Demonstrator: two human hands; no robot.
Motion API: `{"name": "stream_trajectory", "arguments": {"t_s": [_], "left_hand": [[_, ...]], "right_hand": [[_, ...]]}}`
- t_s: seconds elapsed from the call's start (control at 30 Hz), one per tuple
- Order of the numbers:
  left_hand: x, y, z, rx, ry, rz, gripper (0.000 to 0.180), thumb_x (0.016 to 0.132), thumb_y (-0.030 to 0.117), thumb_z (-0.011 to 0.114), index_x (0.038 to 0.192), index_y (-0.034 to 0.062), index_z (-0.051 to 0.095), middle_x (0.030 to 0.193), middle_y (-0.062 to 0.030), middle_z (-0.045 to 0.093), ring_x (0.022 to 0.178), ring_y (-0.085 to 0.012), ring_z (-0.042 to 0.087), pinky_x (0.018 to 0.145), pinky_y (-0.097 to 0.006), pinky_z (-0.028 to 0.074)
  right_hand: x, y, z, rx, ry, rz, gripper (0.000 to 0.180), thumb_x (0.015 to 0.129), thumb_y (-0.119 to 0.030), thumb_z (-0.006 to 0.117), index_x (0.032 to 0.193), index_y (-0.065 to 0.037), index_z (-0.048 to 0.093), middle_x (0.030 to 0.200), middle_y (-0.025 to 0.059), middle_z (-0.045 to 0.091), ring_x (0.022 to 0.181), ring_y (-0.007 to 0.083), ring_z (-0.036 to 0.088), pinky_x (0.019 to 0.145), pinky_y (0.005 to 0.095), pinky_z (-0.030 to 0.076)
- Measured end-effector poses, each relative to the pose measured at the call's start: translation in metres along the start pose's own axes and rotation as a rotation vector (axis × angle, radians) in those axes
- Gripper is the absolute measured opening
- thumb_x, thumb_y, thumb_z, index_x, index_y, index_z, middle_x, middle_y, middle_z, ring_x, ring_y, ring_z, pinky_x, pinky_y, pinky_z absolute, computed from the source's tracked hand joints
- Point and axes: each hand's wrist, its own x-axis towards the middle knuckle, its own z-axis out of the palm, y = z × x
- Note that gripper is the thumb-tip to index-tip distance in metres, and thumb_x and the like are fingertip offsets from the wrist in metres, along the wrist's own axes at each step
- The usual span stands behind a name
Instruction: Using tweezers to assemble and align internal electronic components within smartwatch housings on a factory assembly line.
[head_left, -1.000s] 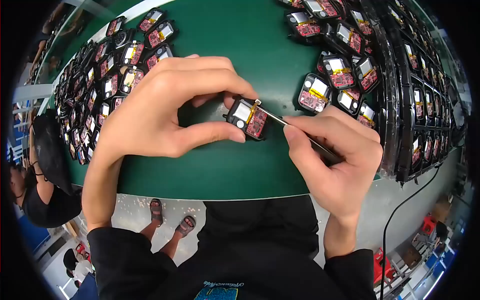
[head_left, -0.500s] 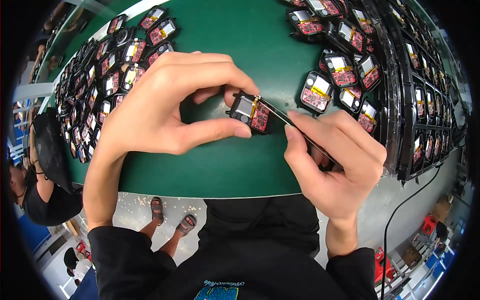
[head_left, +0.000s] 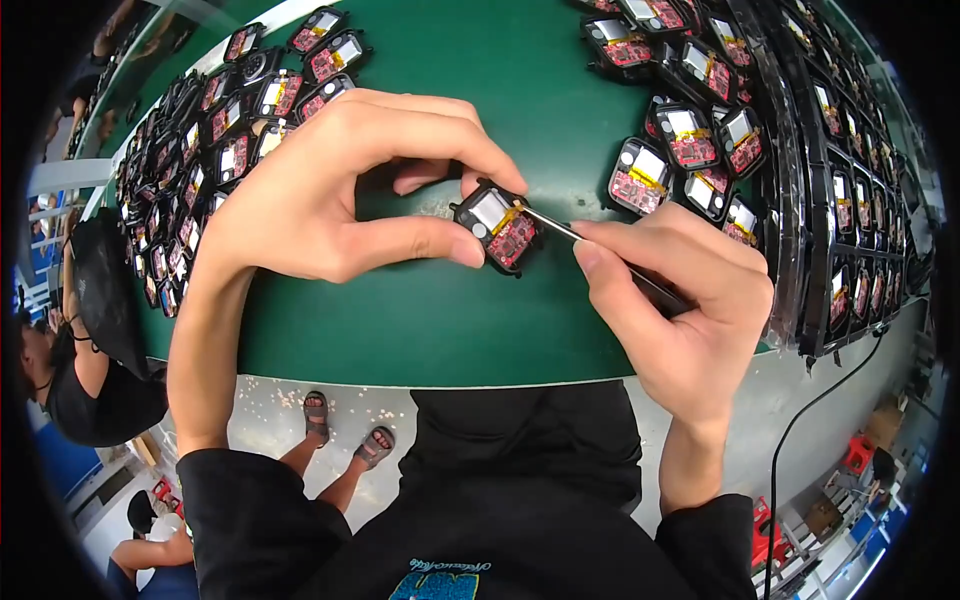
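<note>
Between thumb and fingers, my left hand [head_left: 340, 190] grips a small black watch case [head_left: 512, 243] by its edges. Its inside faces up: a silver battery, yellow tape and a red circuit board. My right hand [head_left: 690, 300] is closed around slim dark tweezers [head_left: 555, 226], pen-fashion. Their bright tip touches the yellow tape near the case's upper right corner, beside my left index finger. How far apart the prongs are, I cannot make out. My right hand's lower fingers are tucked out of sight.
Similar watch cases lie heaped on the green table [head_left: 420, 340] at left and right. Stacked black trays [head_left: 800, 200] full of cases line the right side. A black cable [head_left: 775, 470] hangs there. At left sits another person [head_left: 105, 395]; sandalled feet [head_left: 345, 430] show below the table.
The watch case has turned slightly in my left hand. My right hand has shifted a little, and the tweezers now lie at a flatter slant, their tip on the tape.
</note>
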Motion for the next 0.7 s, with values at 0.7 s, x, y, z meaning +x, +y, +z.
{"name": "stream_trajectory", "arguments": {"t_s": [0.7], "left_hand": [[-0.0007, -0.0003, 0.0003, 0.05, -0.029, -0.001, 0.053, 0.074, 0.026, 0.095, 0.12, 0.0031, 0.082, 0.098, -0.0071, 0.073, 0.08, -0.0199, 0.059, 0.064, -0.033, 0.042]], "right_hand": [[-0.0008, 0.0009, 0.0007, -0.021, -0.014, -0.015, 0.017, 0.085, 0.009, 0.082, 0.1, 0.004, 0.085, 0.074, 0.0029, 0.069, 0.059, 0.0047, 0.055, 0.052, 0.0229, 0.035]]}}
